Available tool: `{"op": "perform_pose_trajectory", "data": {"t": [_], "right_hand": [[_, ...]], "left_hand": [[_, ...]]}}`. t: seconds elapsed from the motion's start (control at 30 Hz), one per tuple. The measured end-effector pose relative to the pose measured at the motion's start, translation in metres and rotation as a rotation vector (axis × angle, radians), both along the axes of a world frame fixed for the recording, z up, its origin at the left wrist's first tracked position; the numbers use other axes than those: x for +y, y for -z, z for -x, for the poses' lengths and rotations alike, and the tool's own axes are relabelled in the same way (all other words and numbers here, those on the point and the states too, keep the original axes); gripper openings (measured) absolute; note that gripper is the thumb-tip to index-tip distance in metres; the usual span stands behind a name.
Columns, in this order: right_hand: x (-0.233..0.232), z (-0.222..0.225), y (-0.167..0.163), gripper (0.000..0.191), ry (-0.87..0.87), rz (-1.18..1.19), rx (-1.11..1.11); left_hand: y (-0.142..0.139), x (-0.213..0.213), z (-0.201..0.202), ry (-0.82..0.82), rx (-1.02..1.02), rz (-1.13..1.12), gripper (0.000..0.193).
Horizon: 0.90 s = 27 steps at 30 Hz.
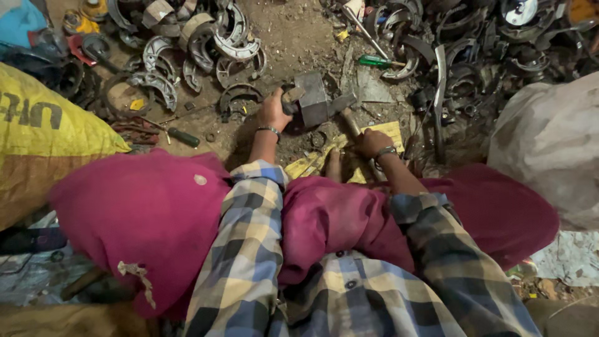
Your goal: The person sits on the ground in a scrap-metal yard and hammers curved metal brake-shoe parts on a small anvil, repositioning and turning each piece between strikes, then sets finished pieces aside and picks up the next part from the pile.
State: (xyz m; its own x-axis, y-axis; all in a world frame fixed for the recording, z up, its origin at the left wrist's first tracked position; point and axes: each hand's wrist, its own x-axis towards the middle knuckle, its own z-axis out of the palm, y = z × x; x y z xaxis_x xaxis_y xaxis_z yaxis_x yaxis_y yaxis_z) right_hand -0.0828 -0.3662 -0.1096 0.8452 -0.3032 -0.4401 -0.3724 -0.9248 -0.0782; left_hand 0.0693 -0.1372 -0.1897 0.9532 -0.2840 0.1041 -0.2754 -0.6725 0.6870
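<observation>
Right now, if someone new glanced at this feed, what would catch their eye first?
Probably the two hands at centre: the left hand holds a curved metal piece against a grey steel block, while the right hand grips a hammer handle just beside it. Next come the heaps of curved brake shoes spread over the dirt floor beyond, and the yellow sack at far left.

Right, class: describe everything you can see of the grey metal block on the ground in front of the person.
The grey metal block is a dull, scuffed, boxy steel lump resting on the dirt floor among curved metal brake shoes. The left hand holds a small curved part against its left side. A wooden-handled hammer, gripped by the right hand, lies at its right.
</observation>
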Motion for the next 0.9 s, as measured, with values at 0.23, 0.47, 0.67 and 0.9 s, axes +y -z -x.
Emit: {"op": "perform_pose_trajectory", "data": {"t": [0.23,0.47,0.67,0.9], "right_hand": [[0.011,-0.001,-0.016,0.085,0.108,-0.007,-0.026],[-0.004,-0.011,-0.014,0.065,0.101,0.040,-0.277],[-0.026,0.001,-0.029,0.045,0.388,-0.465,-0.165],[-0.017,0.006,-0.048,0.043,0.376,-0.958,-0.243]], "left_hand": [[-0.001,0.006,0.004,0.038,0.029,0.029,0.065],[0.001,0.004,0.006,0.002,0.005,0.013,0.066],[-0.002,-0.003,0.002,-0.016,0.072,-0.102,0.066],[-0.002,-0.004,0.001,0.003,0.078,-0.102,0.070]]}}
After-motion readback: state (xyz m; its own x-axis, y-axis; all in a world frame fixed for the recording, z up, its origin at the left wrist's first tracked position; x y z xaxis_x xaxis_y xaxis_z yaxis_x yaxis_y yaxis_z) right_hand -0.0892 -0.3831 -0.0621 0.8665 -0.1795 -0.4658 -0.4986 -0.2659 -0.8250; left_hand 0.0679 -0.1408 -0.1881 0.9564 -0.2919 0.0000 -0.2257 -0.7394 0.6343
